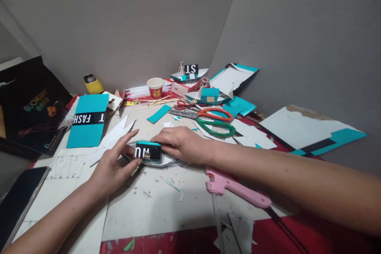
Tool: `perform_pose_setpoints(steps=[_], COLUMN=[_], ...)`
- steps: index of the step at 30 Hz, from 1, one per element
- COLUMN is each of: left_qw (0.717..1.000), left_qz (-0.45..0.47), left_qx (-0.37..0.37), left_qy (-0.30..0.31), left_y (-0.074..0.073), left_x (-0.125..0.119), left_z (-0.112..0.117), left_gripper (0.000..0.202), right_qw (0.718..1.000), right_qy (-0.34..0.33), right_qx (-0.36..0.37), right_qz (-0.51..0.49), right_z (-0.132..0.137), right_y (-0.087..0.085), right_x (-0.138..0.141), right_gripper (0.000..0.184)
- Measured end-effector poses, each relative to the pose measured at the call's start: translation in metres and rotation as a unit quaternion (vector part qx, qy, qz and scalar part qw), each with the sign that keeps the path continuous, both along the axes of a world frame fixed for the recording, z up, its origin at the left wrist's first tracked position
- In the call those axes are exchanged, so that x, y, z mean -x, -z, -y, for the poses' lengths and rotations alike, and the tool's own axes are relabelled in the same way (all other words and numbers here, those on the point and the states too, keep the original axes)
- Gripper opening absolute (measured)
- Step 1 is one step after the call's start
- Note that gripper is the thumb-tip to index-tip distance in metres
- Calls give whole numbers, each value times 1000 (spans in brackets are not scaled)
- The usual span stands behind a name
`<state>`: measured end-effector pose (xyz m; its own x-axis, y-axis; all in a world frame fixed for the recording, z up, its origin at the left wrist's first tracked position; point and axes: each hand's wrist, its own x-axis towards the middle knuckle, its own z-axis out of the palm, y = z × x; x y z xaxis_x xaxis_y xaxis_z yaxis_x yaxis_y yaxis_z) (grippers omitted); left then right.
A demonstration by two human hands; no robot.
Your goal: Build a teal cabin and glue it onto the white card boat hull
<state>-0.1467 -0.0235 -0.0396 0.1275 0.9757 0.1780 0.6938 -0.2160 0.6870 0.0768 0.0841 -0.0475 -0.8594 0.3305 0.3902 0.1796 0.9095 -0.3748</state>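
Observation:
A small cardboard boat (167,162) lies on the white work surface, with a black and teal cabin (154,152) lettered in white on it. My left hand (114,162) grips the cabin's left end; its thumb rests at the lower corner and the index finger is raised. My right hand (186,143) is closed on the right end of the cabin and boat, where its fingers hide part of the hull. Just below my right forearm lies a pink hot glue gun (238,192).
Scissors with orange and green handles (216,127) lie beyond my right hand. Two finished-looking model boats (189,74) stand at the back near a paper cup (155,88). Teal card (87,123) lies left, beside a phone (22,198). Grey walls (133,20) close the back.

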Motion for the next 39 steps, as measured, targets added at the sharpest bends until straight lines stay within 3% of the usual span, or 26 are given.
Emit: perform_pose_setpoints(steps=[9, 23, 28, 39], left_qw=[999, 997, 999, 996], left_qz=[-39, -73, -50, -77], left_qx=[33, -24, -6, -31], left_qy=[16, -5, -12, 9], left_y=[-4, 4, 5, 21], left_x=[0, -5, -6, 2], left_z=[6, 11, 11, 14], left_gripper=[64, 64, 61, 76], right_qw=[998, 989, 988, 994], right_qy=[20, 46, 42, 76], right_qx=[-38, -39, -51, 27], right_qz=[55, 136, 142, 80], right_z=[9, 13, 15, 21], right_y=[-6, -13, -11, -8], right_x=[1, 6, 7, 11], right_gripper=[24, 17, 16, 22])
